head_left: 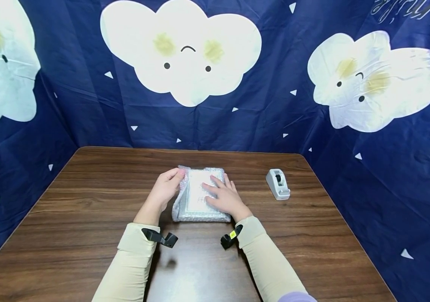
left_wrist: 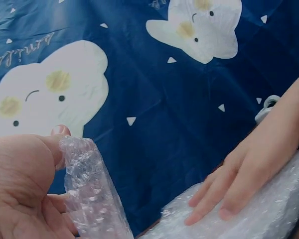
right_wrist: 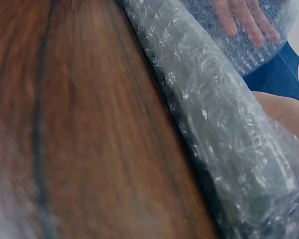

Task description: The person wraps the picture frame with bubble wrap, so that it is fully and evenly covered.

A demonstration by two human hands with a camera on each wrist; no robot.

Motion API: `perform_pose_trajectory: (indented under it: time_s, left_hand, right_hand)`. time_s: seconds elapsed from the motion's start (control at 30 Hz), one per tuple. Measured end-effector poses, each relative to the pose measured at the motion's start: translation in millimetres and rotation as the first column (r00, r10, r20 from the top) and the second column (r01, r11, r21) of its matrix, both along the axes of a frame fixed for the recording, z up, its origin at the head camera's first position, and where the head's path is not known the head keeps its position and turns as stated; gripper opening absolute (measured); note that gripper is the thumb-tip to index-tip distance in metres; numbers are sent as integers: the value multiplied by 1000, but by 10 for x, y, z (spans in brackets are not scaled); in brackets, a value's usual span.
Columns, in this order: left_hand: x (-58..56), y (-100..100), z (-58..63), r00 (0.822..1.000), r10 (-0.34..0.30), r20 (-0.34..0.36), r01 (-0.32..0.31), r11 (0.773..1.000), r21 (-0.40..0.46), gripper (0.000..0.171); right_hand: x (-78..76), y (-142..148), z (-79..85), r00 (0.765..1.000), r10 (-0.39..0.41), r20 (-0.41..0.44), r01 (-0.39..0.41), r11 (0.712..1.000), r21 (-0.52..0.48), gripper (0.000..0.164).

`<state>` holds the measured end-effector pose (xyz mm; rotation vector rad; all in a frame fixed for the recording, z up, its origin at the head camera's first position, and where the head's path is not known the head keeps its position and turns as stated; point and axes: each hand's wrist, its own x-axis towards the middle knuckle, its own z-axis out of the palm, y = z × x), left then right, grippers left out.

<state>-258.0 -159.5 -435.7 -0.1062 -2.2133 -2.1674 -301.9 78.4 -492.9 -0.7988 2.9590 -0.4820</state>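
A flat white rectangular item (head_left: 195,188) with a pale border and faint grey marks, much like a picture frame, lies on the table within clear bubble wrap (head_left: 200,217). At its left side my left hand (head_left: 164,187) pinches a raised flap of the bubble wrap (left_wrist: 93,186) between thumb and fingers. My right hand (head_left: 226,197) rests on top of the item's right half, its fingers spread and fairly straight. In the right wrist view, the wrapped near edge (right_wrist: 204,109) runs along the wood, and the left hand's fingers (right_wrist: 245,22) show behind the lifted wrap.
A white tape dispenser (head_left: 278,184) stands on the brown wooden table (head_left: 98,188), to the right of the bundle. Blue fabric (head_left: 86,105) printed with white clouds hangs behind the table and at both sides. Each sleeve carries a black wrist mount (head_left: 160,238).
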Motion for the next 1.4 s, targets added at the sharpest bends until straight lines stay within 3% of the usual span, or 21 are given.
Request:
perform_pose_trajectory:
  time_s: [0.33,0.5,0.6,0.73,0.83,0.97,1.13,1.27,1.4]
  left_hand:
    - [-49,254,-138,997,67,42,-71,993,96,37]
    - [-74,338,-259,995,92,49,-99,982,158,39]
    - [-83,385,-331,994,95,53,-104,975,198,41]
    - [-89,434,-403,996,85,28,-89,972,216,39]
    - [-95,467,-436,997,77,-19,-73,982,174,32]
    - [-109,514,-470,997,55,-63,-48,993,111,28]
    - [-113,558,-498,999,17,-40,-12,993,119,32]
    - [-94,566,-470,1000,-13,-28,17,984,176,48]
    - [-76,572,-437,999,-30,-25,36,959,280,59]
  right_hand:
    - [-20,-8,-8,1000,21,-5,-21,999,-45,57]
    - [-25,-10,-34,1000,24,11,-22,986,-164,56]
    - [-31,-13,-60,999,-9,52,22,968,-248,68]
    - [-51,-19,-95,992,-55,111,88,944,-319,99]
    - [-66,-19,-112,991,-56,122,98,924,-370,112]
    - [-79,-7,-135,995,-31,93,69,897,-436,115]
    - [-81,14,-147,996,-12,83,50,879,-474,117]
    - [-74,24,-113,994,13,113,48,857,-514,116]
    - [-73,41,-73,989,53,139,33,830,-556,108]
